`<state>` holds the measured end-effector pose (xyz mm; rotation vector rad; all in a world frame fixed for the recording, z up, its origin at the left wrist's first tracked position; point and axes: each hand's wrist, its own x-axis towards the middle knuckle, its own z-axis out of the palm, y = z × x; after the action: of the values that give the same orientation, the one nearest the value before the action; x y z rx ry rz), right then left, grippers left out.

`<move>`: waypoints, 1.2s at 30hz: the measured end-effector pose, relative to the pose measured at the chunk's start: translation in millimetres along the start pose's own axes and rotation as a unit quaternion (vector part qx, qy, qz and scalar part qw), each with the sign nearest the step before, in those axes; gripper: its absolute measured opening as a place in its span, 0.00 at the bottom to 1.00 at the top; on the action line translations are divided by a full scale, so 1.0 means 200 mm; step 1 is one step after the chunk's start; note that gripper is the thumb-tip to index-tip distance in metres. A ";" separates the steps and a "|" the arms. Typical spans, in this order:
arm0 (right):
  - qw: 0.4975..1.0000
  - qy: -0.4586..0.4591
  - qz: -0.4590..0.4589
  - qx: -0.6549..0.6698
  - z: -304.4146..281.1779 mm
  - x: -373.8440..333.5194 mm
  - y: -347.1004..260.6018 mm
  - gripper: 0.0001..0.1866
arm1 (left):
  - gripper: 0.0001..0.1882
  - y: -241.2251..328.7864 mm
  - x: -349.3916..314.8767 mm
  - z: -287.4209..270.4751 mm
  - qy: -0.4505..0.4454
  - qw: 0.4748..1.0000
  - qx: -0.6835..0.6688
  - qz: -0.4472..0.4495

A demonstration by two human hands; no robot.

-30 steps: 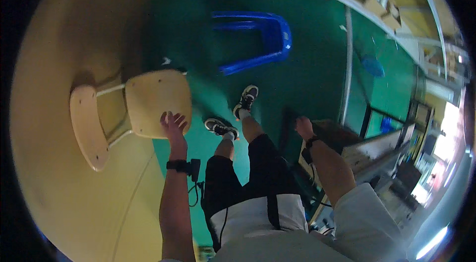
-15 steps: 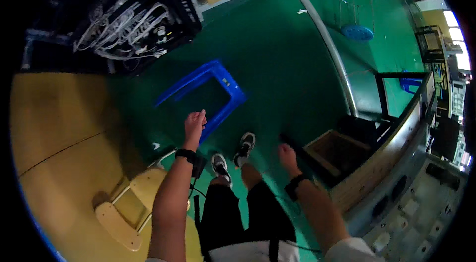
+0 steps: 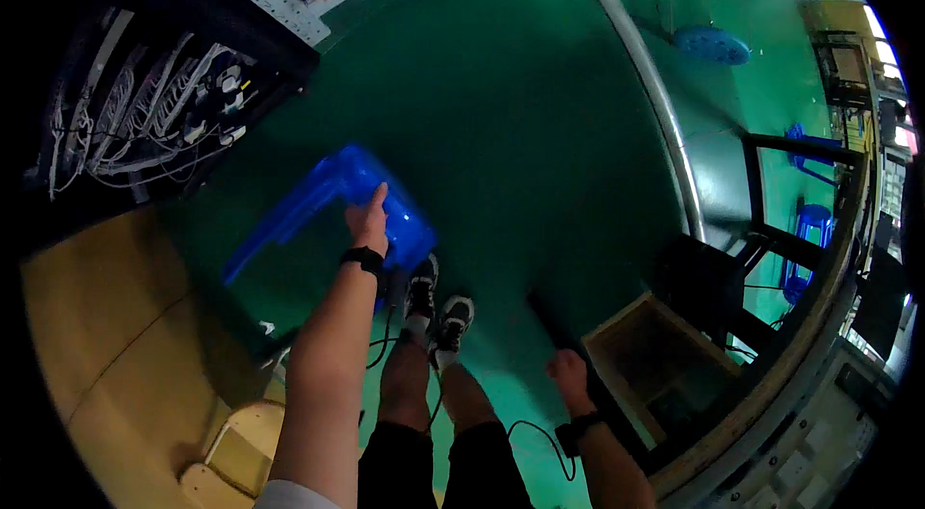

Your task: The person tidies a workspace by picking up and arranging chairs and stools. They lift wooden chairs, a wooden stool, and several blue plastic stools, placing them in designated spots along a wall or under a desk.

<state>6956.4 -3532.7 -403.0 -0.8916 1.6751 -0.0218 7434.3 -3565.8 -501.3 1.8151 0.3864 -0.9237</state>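
A blue plastic stool (image 3: 408, 232) is tilted beside my feet, its legs stretching toward the lower left. My left hand (image 3: 368, 222) is closed at its near side, thumb pointing up; part of the grip is hidden behind the hand. My right hand (image 3: 568, 372) hangs lower right with curled fingers and nothing visible in them. The nearest thing to it is an open wooden box-like frame (image 3: 617, 326). Each wrist wears a dark band.
A rack with tangled white cables (image 3: 159, 114) stands at the left. A grey pipe (image 3: 650, 90) crosses the green floor (image 3: 491, 95). A tan chair (image 3: 255, 422) is at the lower left, a blue round stool (image 3: 711, 44) at the far right. A bench edge (image 3: 771, 413) curves along the right.
The blue stool has turned, showing a solid face where an open frame showed before. My left hand has moved with it. My feet have shifted and the view has swung right.
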 end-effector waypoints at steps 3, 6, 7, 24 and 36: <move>0.999 -0.021 0.046 0.005 0.09 -0.01 -0.03 0.15 | 0.29 0.05 -0.04 -0.10 -0.001 0.999 -0.024 -0.026; 0.995 -0.061 0.076 -0.013 0.27 -0.12 -0.22 0.17 | 0.27 0.18 -0.28 -0.19 -0.018 0.992 -0.123 -0.010; 0.995 -0.071 0.070 -0.010 0.33 -0.10 -0.25 0.17 | 0.29 0.17 -0.29 -0.29 -0.034 0.986 -0.140 -0.081; 0.985 0.014 -0.069 0.156 0.57 0.31 -1.91 0.32 | 0.36 0.93 -0.56 -0.02 -0.187 0.919 -0.326 -0.119; 0.925 0.106 -0.364 -0.008 0.76 0.94 -2.18 0.30 | 0.36 0.73 0.28 0.51 -0.191 0.918 -0.324 -0.130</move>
<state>7312.1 -3880.3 -407.3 -1.5229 1.4475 -0.6302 7520.9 -3728.1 -467.0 0.9662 0.6075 -1.1386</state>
